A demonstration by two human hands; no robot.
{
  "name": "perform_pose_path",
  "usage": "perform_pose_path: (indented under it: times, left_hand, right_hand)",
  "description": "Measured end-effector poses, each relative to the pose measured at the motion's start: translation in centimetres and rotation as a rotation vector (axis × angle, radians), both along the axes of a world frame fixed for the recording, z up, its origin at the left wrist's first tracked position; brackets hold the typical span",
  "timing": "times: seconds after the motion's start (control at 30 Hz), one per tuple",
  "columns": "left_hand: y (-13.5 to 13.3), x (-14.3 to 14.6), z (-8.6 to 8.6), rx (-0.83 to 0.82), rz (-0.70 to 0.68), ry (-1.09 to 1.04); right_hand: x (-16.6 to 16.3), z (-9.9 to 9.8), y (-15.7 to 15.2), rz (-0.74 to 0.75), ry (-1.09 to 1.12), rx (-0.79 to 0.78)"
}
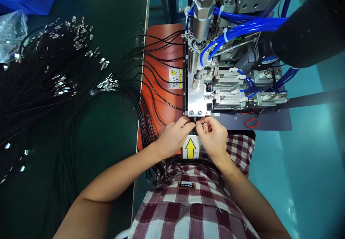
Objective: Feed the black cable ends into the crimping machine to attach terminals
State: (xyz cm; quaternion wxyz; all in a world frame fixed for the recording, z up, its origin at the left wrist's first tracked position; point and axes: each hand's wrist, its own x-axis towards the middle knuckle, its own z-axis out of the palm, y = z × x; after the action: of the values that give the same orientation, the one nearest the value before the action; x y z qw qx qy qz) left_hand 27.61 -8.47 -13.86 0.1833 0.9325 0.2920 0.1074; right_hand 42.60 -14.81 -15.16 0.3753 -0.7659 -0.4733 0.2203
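Both hands are at the near end of a metal machine, close together and almost touching. My left hand has thumb and forefinger pinched together just below the machine's front plate. My right hand is pinched likewise on the other side, its fingers curled. Whatever the fingertips hold is too small and covered to make out. Below them, between the wrists, is a white label with a yellow arrow. Black cables run from the machine's left side over an orange sheet.
On the dark green table lie bundles of black cables with shiny metal terminals. A blue bin of metal pieces and a clear plastic bag are at the upper left. Blue air hoses and a thick black arm-like part overhang the right.
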Motion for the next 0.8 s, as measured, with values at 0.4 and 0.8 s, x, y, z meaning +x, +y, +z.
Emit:
perform_pose_path:
  times: [0.4, 0.8]
  left_hand:
    - [0.0, -0.1, 0.1, -0.014, -0.012, 0.028]
    - [-0.1, 0.0, 0.0, -0.029, 0.017, 0.012]
  right_hand:
    - [1.0, -1.2, -0.4, -0.071, 0.667, -0.049]
    - [0.7, -0.6, -2.7, -0.058, 0.691, -0.129]
